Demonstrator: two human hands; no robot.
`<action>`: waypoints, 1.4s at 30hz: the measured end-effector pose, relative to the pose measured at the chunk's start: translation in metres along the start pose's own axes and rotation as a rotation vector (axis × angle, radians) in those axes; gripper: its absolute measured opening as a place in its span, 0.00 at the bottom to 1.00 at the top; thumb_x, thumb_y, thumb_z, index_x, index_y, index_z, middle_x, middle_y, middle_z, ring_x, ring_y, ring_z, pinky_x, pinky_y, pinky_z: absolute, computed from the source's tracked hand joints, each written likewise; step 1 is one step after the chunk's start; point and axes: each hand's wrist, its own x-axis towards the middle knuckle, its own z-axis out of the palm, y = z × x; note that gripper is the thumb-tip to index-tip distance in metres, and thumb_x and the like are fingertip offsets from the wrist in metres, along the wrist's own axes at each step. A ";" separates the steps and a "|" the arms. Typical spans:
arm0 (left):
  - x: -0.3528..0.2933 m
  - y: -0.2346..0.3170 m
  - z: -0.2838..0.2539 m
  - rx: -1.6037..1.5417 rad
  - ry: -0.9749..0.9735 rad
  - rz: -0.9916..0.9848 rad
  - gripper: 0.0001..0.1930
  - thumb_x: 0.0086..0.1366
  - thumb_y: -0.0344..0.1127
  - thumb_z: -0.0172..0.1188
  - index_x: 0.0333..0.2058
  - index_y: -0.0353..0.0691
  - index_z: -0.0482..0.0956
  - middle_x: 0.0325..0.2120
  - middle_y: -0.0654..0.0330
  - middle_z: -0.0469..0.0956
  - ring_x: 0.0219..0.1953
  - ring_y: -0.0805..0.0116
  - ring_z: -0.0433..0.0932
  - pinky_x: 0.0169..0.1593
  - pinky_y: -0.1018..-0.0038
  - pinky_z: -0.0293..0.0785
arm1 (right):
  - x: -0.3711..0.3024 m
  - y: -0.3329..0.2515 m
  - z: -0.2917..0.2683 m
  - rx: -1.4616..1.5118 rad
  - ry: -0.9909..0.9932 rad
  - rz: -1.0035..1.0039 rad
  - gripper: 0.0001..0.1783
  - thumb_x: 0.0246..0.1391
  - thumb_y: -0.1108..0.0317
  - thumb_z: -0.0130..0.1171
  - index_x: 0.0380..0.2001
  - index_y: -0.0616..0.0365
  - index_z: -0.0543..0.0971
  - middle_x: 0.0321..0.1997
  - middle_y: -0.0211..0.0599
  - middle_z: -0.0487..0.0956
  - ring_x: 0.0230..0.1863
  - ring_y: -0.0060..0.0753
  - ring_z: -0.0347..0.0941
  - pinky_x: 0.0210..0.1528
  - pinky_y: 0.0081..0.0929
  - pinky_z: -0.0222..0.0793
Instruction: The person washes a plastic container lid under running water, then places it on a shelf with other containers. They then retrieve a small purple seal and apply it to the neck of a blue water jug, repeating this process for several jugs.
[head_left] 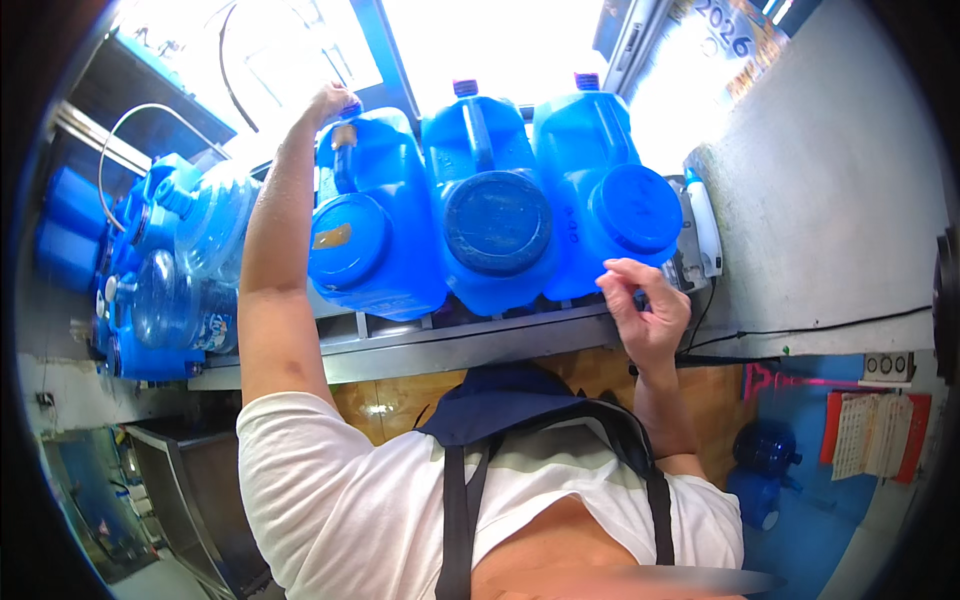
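Note:
Three large blue water jugs stand in a row on a metal ledge: the left jug, the middle jug and the right jug. Each has a round blue lid facing me and a small cap at its far top. My left arm reaches far forward, and my left hand is closed around the small cap of the left jug; its fingertips are partly hidden. Just below the right jug's round lid, my right hand hangs with loosely bent fingers, thumb apart, nothing visible in it.
Clear water bottles and more blue containers crowd the left side, below a pale curved hose. A metal rail runs before me. Right of the jugs are a white-and-grey device, its black cable and a grey wall.

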 end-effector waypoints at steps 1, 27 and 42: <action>0.007 0.000 0.004 -0.023 -0.025 0.015 0.10 0.59 0.39 0.65 0.37 0.41 0.85 0.34 0.59 0.84 0.40 0.68 0.82 0.44 0.66 0.78 | -0.005 0.007 -0.007 -0.003 0.074 -0.001 0.09 0.55 0.78 0.62 0.40 0.64 0.81 0.30 0.36 0.83 0.31 0.20 0.77 0.36 0.17 0.72; 0.035 -0.054 0.014 -0.164 -0.080 -0.075 0.31 0.47 0.48 0.70 0.49 0.39 0.76 0.45 0.54 0.75 0.48 0.58 0.73 0.55 0.61 0.67 | -0.182 0.139 -0.029 0.122 0.377 0.735 0.08 0.58 0.74 0.58 0.41 0.58 0.76 0.26 0.22 0.73 0.28 0.10 0.67 0.27 0.13 0.64; 0.063 -0.065 0.017 -0.013 -0.164 0.044 0.34 0.51 0.59 0.66 0.54 0.45 0.79 0.55 0.53 0.74 0.59 0.59 0.70 0.59 0.63 0.67 | -0.259 0.160 -0.020 -0.071 0.382 0.929 0.12 0.53 0.72 0.59 0.41 0.62 0.77 0.22 0.27 0.75 0.19 0.16 0.69 0.22 0.18 0.65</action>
